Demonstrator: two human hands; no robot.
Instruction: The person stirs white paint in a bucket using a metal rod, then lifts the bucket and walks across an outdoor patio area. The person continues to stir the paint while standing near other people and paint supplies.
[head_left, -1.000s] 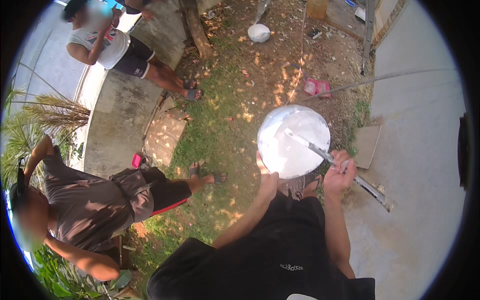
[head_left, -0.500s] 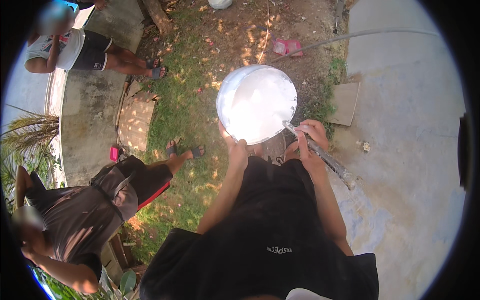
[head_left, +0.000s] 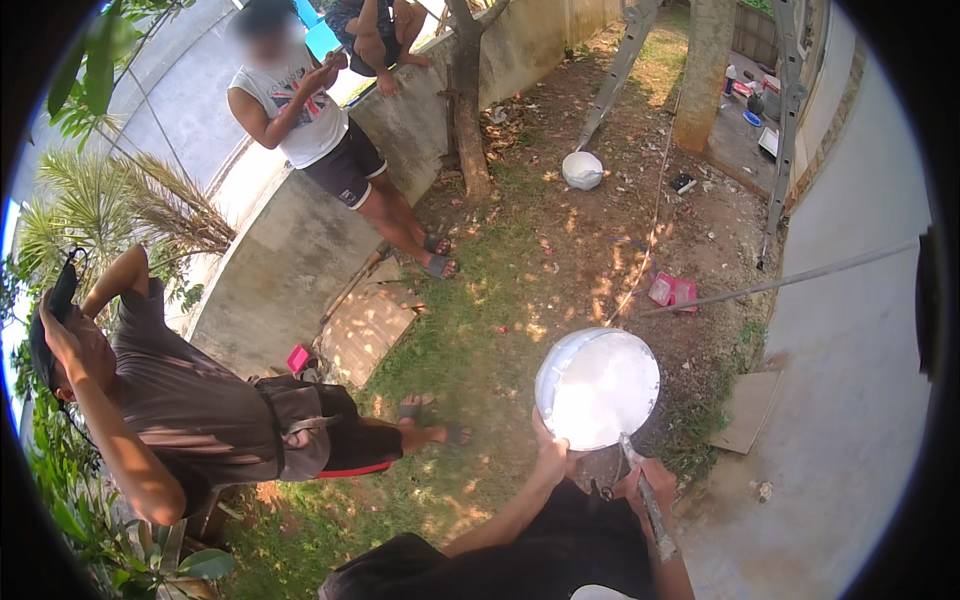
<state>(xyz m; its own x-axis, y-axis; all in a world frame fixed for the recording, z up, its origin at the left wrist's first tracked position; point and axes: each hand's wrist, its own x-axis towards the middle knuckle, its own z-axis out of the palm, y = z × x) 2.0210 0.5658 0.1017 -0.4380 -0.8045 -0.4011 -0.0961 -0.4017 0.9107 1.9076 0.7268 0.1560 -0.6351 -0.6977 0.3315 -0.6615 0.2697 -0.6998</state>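
In front of me is a round white bucket, tilted so that its white inside faces up; glare hides most detail within. My left hand is closed on its near left rim. My right hand is wrapped round a paint-smeared stick, whose upper end rests at the bucket's near right rim. The kind of tool it belongs to does not show. Its lower end points down past my right forearm.
A person in brown stands at left, arms raised; another in a white shirt stands farther back by the low wall. Beyond the bucket lie a pink tray, a long pole, a white pail and a ladder.
My view has lifted and turned left, bringing the pail, ladder and far yard into sight. The bucket and both hands appear lower and farther right. Both holds stay the same.
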